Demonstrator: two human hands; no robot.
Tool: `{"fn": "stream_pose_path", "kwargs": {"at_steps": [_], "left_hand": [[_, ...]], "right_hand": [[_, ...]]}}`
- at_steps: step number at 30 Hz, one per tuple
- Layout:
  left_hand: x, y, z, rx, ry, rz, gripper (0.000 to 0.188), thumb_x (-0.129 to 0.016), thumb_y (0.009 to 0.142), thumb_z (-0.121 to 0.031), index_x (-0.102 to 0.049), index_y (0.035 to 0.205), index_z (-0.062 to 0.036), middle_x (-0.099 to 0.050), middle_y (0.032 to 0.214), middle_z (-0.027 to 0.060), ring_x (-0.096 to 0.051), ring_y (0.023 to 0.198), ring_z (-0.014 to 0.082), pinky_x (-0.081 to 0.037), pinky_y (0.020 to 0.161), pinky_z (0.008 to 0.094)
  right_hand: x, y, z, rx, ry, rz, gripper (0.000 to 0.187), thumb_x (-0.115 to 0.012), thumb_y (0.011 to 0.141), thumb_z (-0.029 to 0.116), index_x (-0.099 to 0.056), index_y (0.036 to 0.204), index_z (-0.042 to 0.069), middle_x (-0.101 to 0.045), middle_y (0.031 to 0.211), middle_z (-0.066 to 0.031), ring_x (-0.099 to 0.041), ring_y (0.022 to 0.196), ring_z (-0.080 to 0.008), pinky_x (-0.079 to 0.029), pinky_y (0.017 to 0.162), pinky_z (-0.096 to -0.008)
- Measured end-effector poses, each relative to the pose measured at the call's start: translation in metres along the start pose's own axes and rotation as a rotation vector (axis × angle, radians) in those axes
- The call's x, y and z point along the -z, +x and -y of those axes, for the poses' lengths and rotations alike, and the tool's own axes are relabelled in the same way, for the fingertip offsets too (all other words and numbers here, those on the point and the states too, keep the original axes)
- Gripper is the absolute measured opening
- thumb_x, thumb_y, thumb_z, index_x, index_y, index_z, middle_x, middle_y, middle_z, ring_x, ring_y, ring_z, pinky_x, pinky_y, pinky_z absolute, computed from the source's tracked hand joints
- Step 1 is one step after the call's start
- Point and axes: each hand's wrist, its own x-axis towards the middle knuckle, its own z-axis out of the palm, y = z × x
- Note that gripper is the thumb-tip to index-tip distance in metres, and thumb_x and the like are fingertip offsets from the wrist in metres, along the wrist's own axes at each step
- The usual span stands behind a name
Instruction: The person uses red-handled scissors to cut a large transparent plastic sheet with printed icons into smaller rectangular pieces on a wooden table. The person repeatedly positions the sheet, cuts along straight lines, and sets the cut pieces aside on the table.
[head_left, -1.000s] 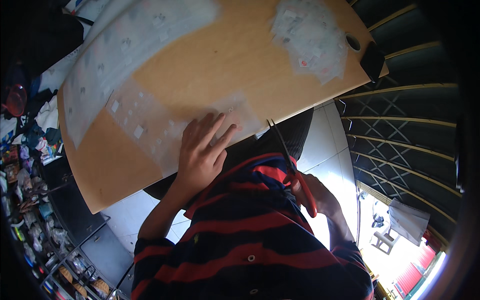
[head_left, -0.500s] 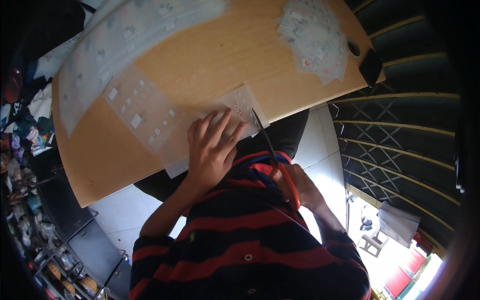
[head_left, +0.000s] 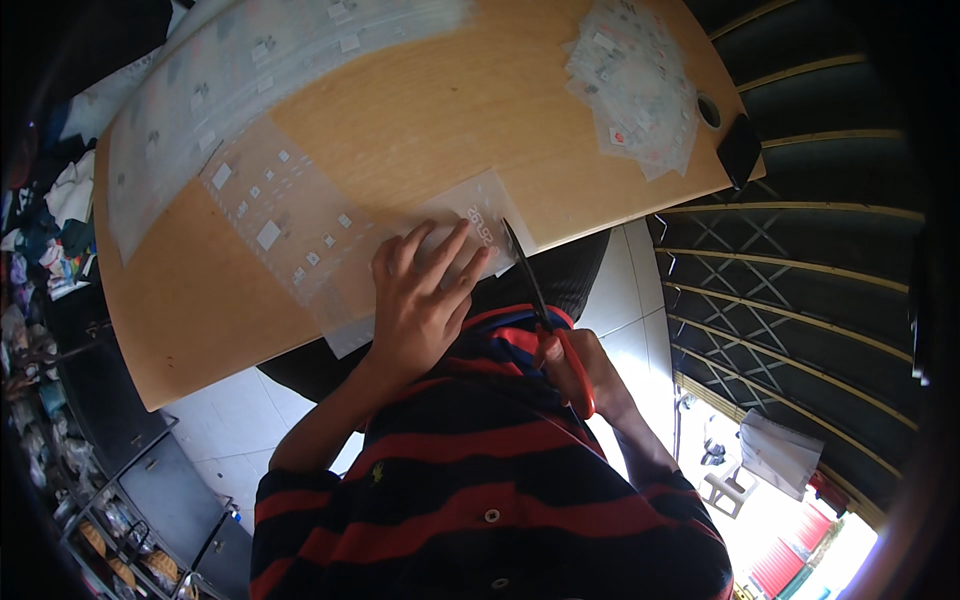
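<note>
My left hand (head_left: 425, 300) lies with fingers spread on a long translucent plastic sheet (head_left: 290, 220), pressing it to the table by the near edge. The sheet carries small white printed patches, and reddish printed marks show by my fingertips. In my right hand (head_left: 598, 372) is a pair of scissors (head_left: 531, 277) with red handles and dark blades, my fingers wrapped round the handles. The blades lie across the right end of the sheet, just right of my left fingertips, and their tips point away from me. How far the blades are parted I cannot make out.
On the wooden table (head_left: 430, 130), a large spread of translucent sheets (head_left: 200, 130) covers the far left. A loose pile of cut pieces (head_left: 635, 95) sits far right, beside a tape roll (head_left: 709, 111) and a black phone (head_left: 740, 152). A folding metal gate (head_left: 780, 260) stands right.
The view has shifted slightly. Both hands and the scissors stay in nearly the same place on the sheet.
</note>
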Motion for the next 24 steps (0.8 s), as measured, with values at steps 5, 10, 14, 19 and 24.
{"fn": "stream_pose_path", "kwargs": {"at_steps": [5, 10, 14, 19, 24], "left_hand": [[0.001, -0.002, -0.001, -0.008, -0.002, -0.008, 0.044, -0.064, 0.079, -0.008, -0.069, 0.122, -0.0154, -0.054, 0.141, 0.0061, -0.048, 0.122, 0.0344, -0.032, 0.101, 0.0506], [0.003, -0.003, -0.001, 0.002, -0.007, 0.005, 0.043, -0.064, 0.08, -0.007, -0.069, 0.121, -0.0157, -0.055, 0.141, 0.0055, -0.048, 0.122, 0.0331, -0.032, 0.102, 0.0512], [-0.002, -0.006, 0.004, -0.01, 0.005, -0.011, 0.046, -0.067, 0.077, -0.01, -0.067, 0.124, -0.0151, -0.052, 0.142, 0.0084, -0.045, 0.125, 0.0352, -0.031, 0.102, 0.0575], [0.0, -0.005, 0.003, 0.015, -0.035, -0.013, 0.047, -0.067, 0.078, -0.009, -0.067, 0.124, -0.0145, -0.053, 0.141, 0.009, -0.046, 0.125, 0.0357, -0.031, 0.103, 0.0582], [0.0, -0.006, 0.005, 0.004, -0.068, -0.067, 0.046, -0.067, 0.077, -0.007, -0.068, 0.123, -0.0138, -0.056, 0.137, 0.009, -0.048, 0.123, 0.0359, -0.032, 0.103, 0.057]], "right_hand": [[-0.001, 0.006, -0.013, 0.009, -0.111, -0.034, 0.062, -0.041, 0.102, 0.055, -0.055, 0.068, 0.005, -0.041, 0.047, -0.001, -0.046, 0.043, -0.0138, -0.037, 0.045, -0.0334], [0.005, 0.007, 0.005, -0.031, -0.058, 0.0, 0.063, -0.042, 0.102, 0.055, -0.054, 0.07, 0.002, -0.041, 0.049, -0.0066, -0.047, 0.047, -0.0211, -0.038, 0.049, -0.039], [0.008, 0.008, 0.01, -0.027, -0.178, 0.011, 0.062, -0.042, 0.101, 0.054, -0.056, 0.074, 0.0, -0.045, 0.051, -0.0081, -0.05, 0.047, -0.0229, -0.04, 0.05, -0.0385], [0.007, 0.005, 0.004, 0.06, -0.204, 0.017, 0.066, -0.036, 0.101, 0.057, -0.062, 0.081, -0.001, -0.047, 0.047, -0.0033, -0.052, 0.04, -0.015, -0.041, 0.044, -0.0306], [0.003, 0.004, 0.02, -0.025, -0.14, 0.041, 0.059, -0.043, 0.101, 0.051, -0.061, 0.081, -0.001, -0.051, 0.057, -0.0103, -0.055, 0.054, -0.0254, -0.043, 0.056, -0.0387]]}}
